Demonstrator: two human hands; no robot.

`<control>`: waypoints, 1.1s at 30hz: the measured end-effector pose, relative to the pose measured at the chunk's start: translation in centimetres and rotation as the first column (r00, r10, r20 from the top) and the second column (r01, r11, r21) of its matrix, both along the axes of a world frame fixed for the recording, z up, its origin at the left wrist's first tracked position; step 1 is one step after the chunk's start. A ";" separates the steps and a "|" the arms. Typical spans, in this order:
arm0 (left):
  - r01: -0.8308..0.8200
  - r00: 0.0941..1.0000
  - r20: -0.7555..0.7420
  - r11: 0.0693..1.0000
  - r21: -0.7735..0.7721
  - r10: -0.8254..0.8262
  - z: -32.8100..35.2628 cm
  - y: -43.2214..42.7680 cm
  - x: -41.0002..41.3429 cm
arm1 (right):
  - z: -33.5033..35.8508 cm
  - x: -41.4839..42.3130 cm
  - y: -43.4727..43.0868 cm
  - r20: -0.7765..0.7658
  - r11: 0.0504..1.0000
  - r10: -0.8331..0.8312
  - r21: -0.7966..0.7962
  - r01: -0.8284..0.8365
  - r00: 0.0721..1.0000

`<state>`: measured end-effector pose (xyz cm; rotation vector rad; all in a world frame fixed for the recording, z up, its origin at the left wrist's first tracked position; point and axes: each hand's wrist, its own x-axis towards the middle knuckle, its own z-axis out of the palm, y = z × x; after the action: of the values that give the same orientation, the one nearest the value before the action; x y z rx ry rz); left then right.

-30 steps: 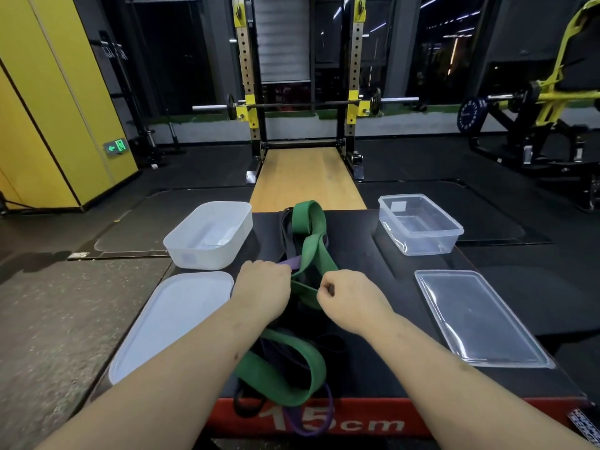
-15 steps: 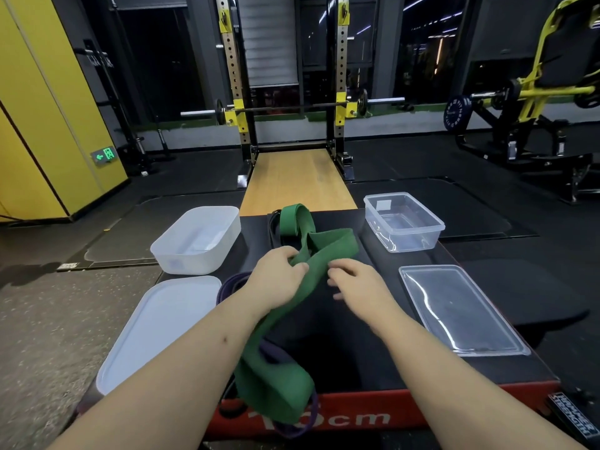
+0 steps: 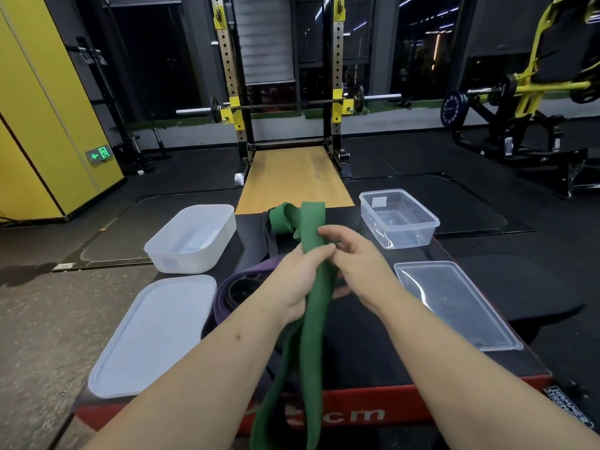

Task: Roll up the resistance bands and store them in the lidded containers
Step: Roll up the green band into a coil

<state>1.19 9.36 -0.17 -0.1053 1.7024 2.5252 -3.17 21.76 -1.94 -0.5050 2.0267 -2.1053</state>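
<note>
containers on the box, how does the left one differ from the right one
The left container is milky white; the right container is clear. The left container has rounded corners; the right container is boxier, with a lipped rim and a pale sticker. Both stand open, with the white lid and clear lid lying in front of them.
</note>
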 end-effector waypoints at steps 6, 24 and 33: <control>0.001 0.997 0.072 0.921 0.390 -0.032 0.1 0.7 0.5 | 0.8 -1.0 1.0 0.165 0.962 -0.185 -0.171 0.213 0.969; 0.072 0.995 0.052 0.989 0.129 -0.080 -3.6 2.0 1.6 | 1.9 -5.6 1.0 0.485 0.934 0.052 -0.334 0.130 0.873; 0.107 0.987 0.082 0.938 0.329 -0.141 -4.6 2.6 0.2 | -0.8 -9.6 1.3 0.595 0.912 0.059 -0.360 0.200 0.802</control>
<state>1.38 11.95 -4.80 -0.0990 1.1961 2.6118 -12.78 23.07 -2.74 0.1969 1.2728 -2.3419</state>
